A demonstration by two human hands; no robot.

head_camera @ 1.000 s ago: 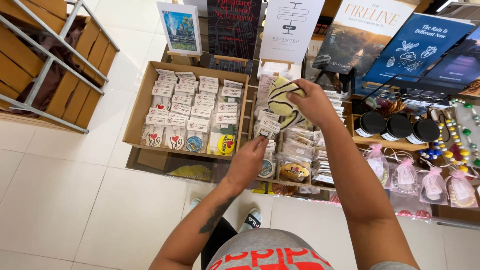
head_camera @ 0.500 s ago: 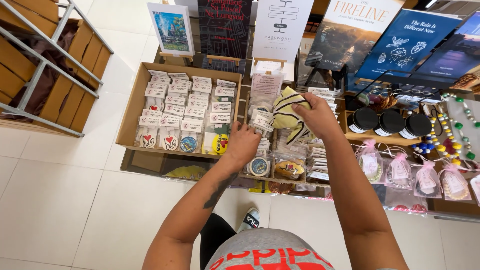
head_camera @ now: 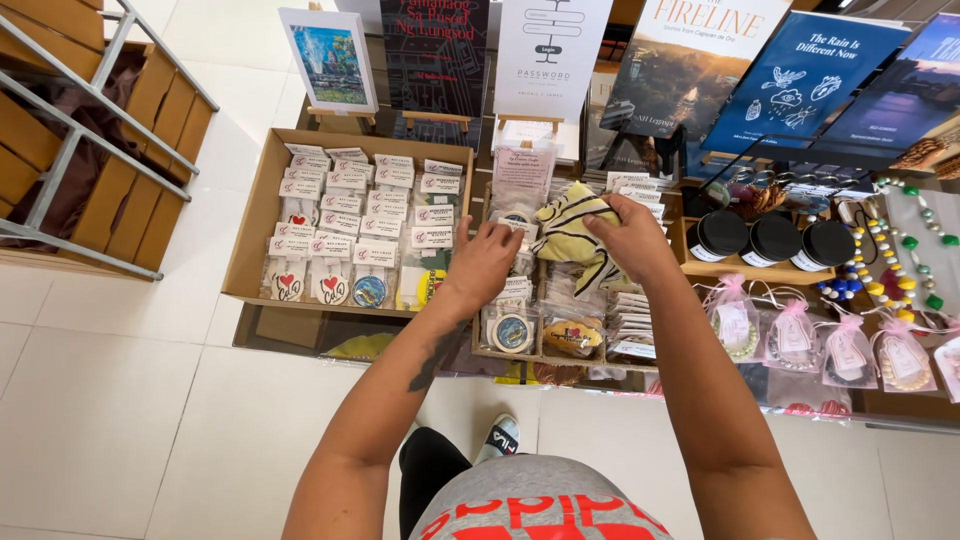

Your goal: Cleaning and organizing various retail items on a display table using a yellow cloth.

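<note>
R hand (head_camera: 632, 238) fingers curled round yellow striped cloth (head_camera: 572, 232), held over middle tray (head_camera: 545, 355) of packets. L hand (head_camera: 487, 262) fingers bent, tips on clear packet (head_camera: 517, 225) just beside cloth; grip unclear. Cardboard box (head_camera: 252, 220) to left, black jars (head_camera: 772, 238) to right.

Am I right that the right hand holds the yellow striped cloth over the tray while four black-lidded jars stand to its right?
Not quite: there are three black-lidded jars, not four. The head view shows the right hand on the yellow striped cloth over the tray, with the jars to its right.
</note>
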